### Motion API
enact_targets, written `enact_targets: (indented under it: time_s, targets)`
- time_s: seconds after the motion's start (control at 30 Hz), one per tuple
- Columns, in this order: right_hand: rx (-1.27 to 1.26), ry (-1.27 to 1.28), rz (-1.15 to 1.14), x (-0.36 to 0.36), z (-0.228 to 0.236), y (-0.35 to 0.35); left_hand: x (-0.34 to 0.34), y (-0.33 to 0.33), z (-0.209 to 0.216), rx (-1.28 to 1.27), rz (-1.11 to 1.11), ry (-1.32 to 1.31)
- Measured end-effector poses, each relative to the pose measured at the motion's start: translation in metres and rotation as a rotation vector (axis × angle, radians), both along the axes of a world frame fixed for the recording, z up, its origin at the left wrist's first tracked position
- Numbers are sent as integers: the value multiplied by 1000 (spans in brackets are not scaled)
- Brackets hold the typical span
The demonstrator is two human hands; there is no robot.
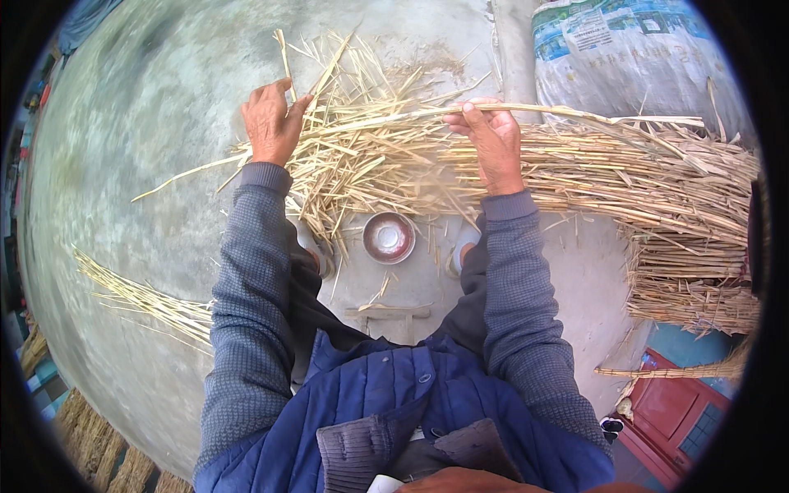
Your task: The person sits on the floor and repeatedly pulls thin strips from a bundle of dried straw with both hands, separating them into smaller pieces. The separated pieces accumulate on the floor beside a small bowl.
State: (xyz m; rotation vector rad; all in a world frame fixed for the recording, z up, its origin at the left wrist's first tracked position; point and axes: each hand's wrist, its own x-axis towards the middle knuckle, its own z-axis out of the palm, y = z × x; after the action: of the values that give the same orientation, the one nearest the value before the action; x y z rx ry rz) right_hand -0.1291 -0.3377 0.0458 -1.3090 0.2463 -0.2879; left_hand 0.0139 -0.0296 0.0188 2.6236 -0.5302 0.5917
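Stretched both arms (248, 304) forward, apart; held left hand (271, 122) knuckles upward; pinched with right hand's (493, 140) thumb (476, 117) and fingers (452, 121).

Blur across part of the loose straw (362, 168), trousers (472, 308) covering some of each shoe (453, 261), sack (625, 78) cut off above!

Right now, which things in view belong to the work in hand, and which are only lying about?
Seem to belong:
long stalk, held by the right hand
loose straw pile, beside the left hand
thick stalk bundle, right of the pile

Seem only lying about:
reddish bowl, untouched
pale sack, untouched
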Motion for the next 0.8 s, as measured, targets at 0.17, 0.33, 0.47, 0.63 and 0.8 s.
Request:
enact_targets:
  time_s: [0.17,0.33,0.47,0.63,0.8]
  targets:
    - [-117,60,177,8,-7,40,-37,-63,27,-243,-623,287]
    - [-67,44,78,5,2,43,-28,-51,33,-152,-537,358]
    - [59,77,-89,2,8,31,-15,-28,19,-197,-490,372]
    - [88,-1,-152,2,8,26,-13,-16,29,-65,-424,449]
    - [2,-40,-1,0,10,23,-32,-45,48,-404,-564,817]
